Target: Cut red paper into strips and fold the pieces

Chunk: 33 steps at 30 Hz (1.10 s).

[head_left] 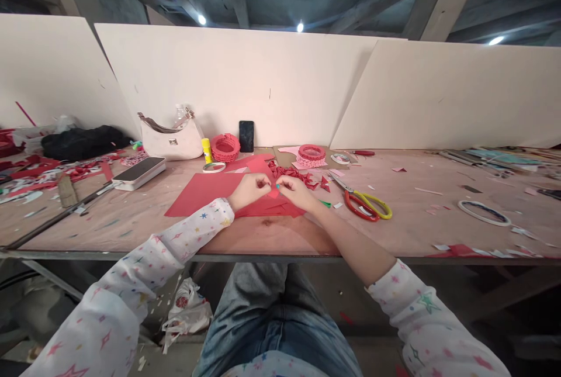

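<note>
My left hand and my right hand are close together above red paper sheets near the table's front edge. Both have thumb and fingers pinched at a small red paper piece between them. Just behind the hands lies a heap of folded red paper pieces. Farther back stand a red woven paper ring on the left and a stack of red and pink rings on the right. Red-handled and yellow-handled scissors lie right of my right hand.
Along the back are a white handbag, a yellow glue stick and a black phone. A white case lies at left, a white tape ring at right. White boards stand behind the table.
</note>
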Motion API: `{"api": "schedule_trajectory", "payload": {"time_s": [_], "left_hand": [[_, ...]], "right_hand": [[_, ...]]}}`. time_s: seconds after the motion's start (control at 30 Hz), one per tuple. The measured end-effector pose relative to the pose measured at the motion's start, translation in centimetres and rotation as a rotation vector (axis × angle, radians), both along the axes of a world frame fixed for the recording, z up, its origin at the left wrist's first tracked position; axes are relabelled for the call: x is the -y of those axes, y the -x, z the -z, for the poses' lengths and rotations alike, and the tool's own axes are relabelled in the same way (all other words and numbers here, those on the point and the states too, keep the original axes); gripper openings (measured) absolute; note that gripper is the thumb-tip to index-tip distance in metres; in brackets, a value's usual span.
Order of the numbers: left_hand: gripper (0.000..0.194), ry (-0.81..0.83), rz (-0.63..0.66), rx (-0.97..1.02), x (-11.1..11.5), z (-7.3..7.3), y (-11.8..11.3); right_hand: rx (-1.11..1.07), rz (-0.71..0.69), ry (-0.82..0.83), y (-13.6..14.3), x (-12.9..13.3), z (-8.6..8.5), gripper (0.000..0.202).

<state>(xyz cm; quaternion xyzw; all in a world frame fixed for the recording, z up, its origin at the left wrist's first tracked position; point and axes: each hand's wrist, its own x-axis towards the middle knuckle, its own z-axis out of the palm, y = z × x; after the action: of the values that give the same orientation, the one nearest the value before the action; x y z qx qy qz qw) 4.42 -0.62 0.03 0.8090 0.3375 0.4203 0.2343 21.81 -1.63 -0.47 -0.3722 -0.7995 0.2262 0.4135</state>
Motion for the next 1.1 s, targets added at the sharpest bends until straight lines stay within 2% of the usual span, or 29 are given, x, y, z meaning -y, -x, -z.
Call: {"api": "schedule_trajectory", "payload": {"time_s": [0.23, 0.47, 0.87, 1.03, 1.1], "left_hand": [[0.015, 0.299, 0.217, 0.049, -0.4, -0.1, 0.49], [0.02, 0.364, 0.23, 0.061, -0.12, -0.18, 0.26], [0.016, 0.363, 0.283, 0.069, -0.07, -0.31, 0.33], [0.012, 0.263, 0.32, 0.0, -0.19, 0.03, 0.25], [0.009, 0.203, 0.279, -0.05, -0.33, 0.17, 0.26]], "right_hand": [[-0.039, 0.02, 0.038, -0.43, 0.22, -0.52, 0.013], [-0.055, 0.028, 0.059, -0.32, 0.32, -0.62, 0.011], [-0.074, 0.008, 0.099, -0.23, 0.66, -0.97, 0.012], [0.031, -0.053, 0.116, -0.01, 0.79, -0.7, 0.015], [0.084, -0.052, 0.101, 0.04, 0.84, -0.51, 0.02]]}}
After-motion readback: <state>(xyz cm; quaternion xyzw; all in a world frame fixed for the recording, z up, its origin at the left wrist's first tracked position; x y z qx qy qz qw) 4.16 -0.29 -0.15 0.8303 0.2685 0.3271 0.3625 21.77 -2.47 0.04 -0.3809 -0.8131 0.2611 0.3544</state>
